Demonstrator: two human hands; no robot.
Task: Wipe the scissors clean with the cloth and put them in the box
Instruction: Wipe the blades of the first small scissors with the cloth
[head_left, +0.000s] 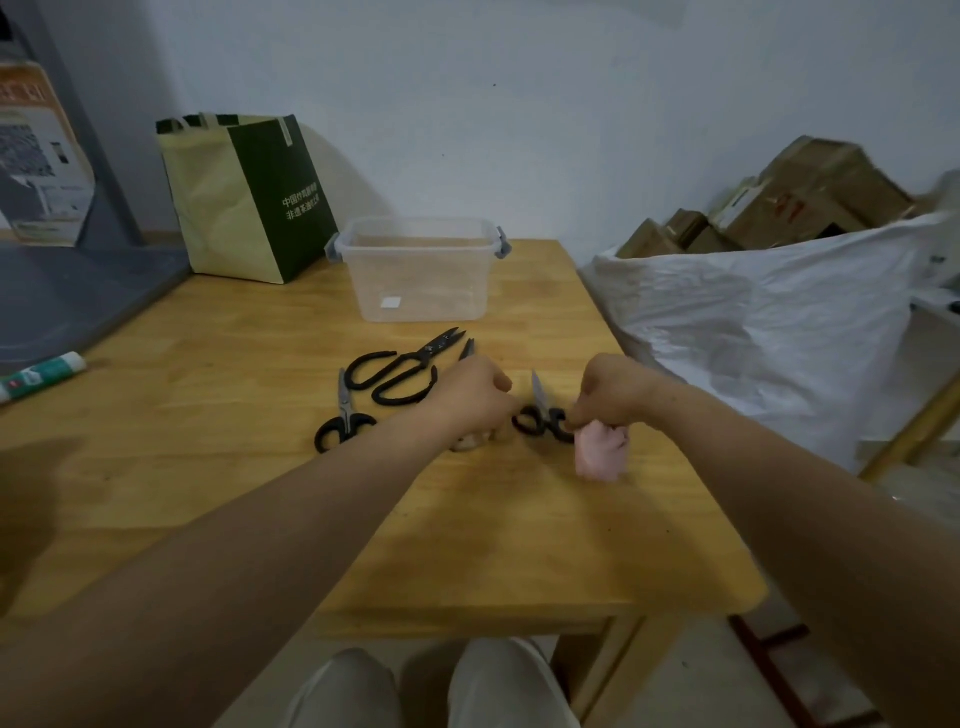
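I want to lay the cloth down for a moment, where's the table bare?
Bare: the near strip of the table, this side of the left hand and right hand, and the left part between glue stick and small scissors. Crowded: the middle, large scissors lying between box and hands.

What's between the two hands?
A pair of black-handled scissors, between the left hand and the right hand, which grips a pink cloth; the head view shows it.

Your left forearm (260, 519) and right forearm (779, 488) both stretch forward, bare, angling inward. Your left hand (472, 395): knuckles up, fingers curled under, can't tell if it grips anything. Your right hand (613, 395): near it, apart, fingers curled down, pinching the cloth (600, 454) hanging below.
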